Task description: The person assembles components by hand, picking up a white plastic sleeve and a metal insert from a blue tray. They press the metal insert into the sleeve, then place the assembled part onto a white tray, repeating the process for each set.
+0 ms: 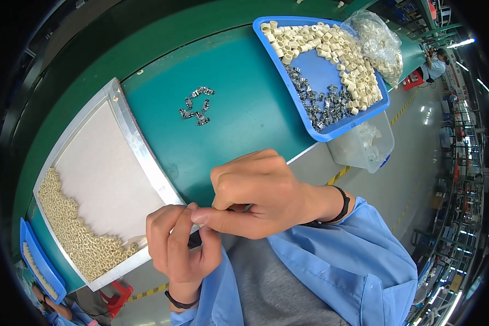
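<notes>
My left hand [177, 245] and my right hand [258, 198] meet in front of my chest, at the near edge of the green bench. Fingertips of both are pinched together around a tiny part. Only a pale, shiny sliver of it shows, so its kind is hidden. Beyond the hands, several small shiny metal clips [202, 118] lie loose on the bench. To the right, a blue tray [313, 60] holds short cream-coloured tubes [364, 87] along its far and right sides and a heap of metal clips [331, 106] at its near left.
At left stands a metal-framed board [106, 155], its near-left part packed with rows of cream pieces [81, 239]. A clear plastic bag [376, 43] adjoins the tray. Below the bench edge sits a translucent bin [364, 144]. Another blue tray [41, 266] lies far left. Other people sit farther off.
</notes>
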`<state>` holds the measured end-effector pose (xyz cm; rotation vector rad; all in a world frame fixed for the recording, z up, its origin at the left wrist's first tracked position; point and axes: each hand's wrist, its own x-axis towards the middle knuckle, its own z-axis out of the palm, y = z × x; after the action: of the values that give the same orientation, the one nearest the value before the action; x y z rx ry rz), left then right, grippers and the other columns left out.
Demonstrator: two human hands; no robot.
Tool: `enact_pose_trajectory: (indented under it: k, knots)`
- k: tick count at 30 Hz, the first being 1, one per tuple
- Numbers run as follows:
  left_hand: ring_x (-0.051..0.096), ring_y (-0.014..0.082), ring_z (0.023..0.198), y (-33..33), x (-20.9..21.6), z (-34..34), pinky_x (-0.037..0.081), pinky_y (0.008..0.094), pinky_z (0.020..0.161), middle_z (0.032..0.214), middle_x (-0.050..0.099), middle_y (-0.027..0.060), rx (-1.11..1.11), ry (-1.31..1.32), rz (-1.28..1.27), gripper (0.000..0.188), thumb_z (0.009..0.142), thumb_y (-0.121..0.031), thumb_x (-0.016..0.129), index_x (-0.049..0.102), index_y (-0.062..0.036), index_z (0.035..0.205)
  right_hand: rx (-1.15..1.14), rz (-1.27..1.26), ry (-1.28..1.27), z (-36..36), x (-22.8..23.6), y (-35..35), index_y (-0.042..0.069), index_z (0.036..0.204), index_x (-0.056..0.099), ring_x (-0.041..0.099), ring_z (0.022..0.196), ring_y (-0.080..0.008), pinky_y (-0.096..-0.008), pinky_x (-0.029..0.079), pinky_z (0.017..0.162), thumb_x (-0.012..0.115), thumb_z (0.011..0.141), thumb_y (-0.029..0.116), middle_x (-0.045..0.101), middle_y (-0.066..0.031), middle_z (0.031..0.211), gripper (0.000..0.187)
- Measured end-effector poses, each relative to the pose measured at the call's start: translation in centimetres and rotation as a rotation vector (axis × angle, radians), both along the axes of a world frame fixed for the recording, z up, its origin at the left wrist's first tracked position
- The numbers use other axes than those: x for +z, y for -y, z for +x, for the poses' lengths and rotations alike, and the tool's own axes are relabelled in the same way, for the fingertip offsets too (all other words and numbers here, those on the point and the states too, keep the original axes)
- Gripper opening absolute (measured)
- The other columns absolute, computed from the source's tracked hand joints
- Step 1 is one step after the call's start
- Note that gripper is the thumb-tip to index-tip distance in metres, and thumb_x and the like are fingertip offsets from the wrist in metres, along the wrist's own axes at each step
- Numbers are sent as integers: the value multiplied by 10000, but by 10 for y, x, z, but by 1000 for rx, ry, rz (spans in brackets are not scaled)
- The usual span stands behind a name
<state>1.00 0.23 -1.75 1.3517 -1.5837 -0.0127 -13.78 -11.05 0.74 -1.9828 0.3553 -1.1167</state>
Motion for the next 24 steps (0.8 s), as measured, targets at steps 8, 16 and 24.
enact_pose_trajectory:
  k: [8,16,24]
  knots:
    - [610,276,742,0,1,1,485,345,629,921,654,166,-88,-195,88,303,740,34,679,673,70,1041,-37,-122,27,0,0,4,81,670,579,456,436,-144,-309,302,399,872,803,115,499,-23,557,323]
    - [597,237,731,-6,-1,2,461,308,632,912,651,174,-184,-488,149,246,772,16,661,677,90,1006,105,89,80,0,2,2,43,822,693,532,504,-142,-293,364,432,862,804,81,589,-36,650,175]
    - [590,230,723,-9,0,5,460,303,632,915,649,186,-273,-574,156,230,811,-23,669,669,106,1002,373,118,207,-1,-9,6,-22,944,729,625,613,-176,-296,471,504,822,831,25,686,-92,811,154]
